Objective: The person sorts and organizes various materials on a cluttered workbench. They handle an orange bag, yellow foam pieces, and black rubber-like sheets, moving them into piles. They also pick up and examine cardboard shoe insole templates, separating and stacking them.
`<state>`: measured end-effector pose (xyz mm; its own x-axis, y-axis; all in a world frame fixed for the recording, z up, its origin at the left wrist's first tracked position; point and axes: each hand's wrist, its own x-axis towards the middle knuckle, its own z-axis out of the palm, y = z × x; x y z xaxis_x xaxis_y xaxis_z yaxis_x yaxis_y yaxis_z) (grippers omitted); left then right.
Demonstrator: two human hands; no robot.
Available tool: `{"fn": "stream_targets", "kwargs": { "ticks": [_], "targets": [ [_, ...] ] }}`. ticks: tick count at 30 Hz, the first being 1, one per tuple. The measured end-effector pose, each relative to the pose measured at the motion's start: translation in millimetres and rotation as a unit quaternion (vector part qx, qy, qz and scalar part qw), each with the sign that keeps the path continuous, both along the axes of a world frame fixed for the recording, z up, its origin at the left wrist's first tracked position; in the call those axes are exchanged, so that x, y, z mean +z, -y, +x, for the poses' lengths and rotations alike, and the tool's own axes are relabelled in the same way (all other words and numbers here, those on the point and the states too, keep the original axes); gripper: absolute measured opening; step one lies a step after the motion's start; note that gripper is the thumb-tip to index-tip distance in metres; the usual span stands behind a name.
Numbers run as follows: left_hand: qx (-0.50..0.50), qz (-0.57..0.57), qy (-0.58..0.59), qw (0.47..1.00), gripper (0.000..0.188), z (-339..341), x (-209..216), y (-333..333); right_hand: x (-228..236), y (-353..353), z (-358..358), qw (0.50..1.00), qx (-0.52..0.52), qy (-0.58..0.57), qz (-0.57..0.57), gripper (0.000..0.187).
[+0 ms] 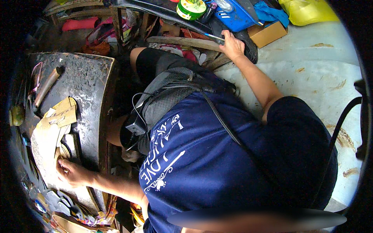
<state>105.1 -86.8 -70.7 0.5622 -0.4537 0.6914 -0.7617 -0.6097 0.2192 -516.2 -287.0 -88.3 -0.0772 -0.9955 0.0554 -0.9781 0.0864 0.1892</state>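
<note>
My right hand (233, 46) is raised at the far side, closed on a ballpoint pen (214, 37) with a white and blue barrel. Its tip points left, away from my fingers. On the dark worktable at left, my left hand (74, 173) has its fingers bent at the edge of a small stack of pale cut pieces (65, 149). Glare hides part of that grip. Beyond it lie pale paper sheets (44, 134) and a tan paper pattern piece (67, 113) with handwriting on it.
A wooden-handled tool (47, 86) rests on the worktable (87, 73). Near my right hand are a blue plastic basket (235, 15), a green round tub (191, 9), a cardboard box (269, 35) and a yellow bag (309, 11). Grey cut pieces (58, 202) lie below my left hand.
</note>
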Motion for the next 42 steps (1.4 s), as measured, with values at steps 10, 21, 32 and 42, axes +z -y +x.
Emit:
{"fn": "stream_targets", "kwargs": {
  "ticks": [10, 21, 32, 42],
  "targets": [
    [0.010, 0.002, -0.039, 0.999, 0.030, 2.6, -4.8, -1.6, -16.8, -11.4, 0.8, 0.989, 0.083, 0.080, -0.090, 0.022],
    [-0.025, -0.011, 0.009, 1.000, 0.020, -10.1, 5.3, 0.5, -37.7, -3.2, 17.9, 0.985, 0.085, 0.113, -0.100, 0.019],
    [-0.045, -0.040, -0.075, 0.995, 0.018, -14.8, 5.8, 5.6, -7.1, 7.3, 100.7, 0.942, 0.095, 0.298, -0.123, 0.017],
    [0.005, -0.019, 0.009, 1.000, 0.008, 1.4, -8.3, 3.8, 78.3, 12.8, 297.5, 0.609, 0.341, 0.715, 0.021, 0.021]
  ]
}}
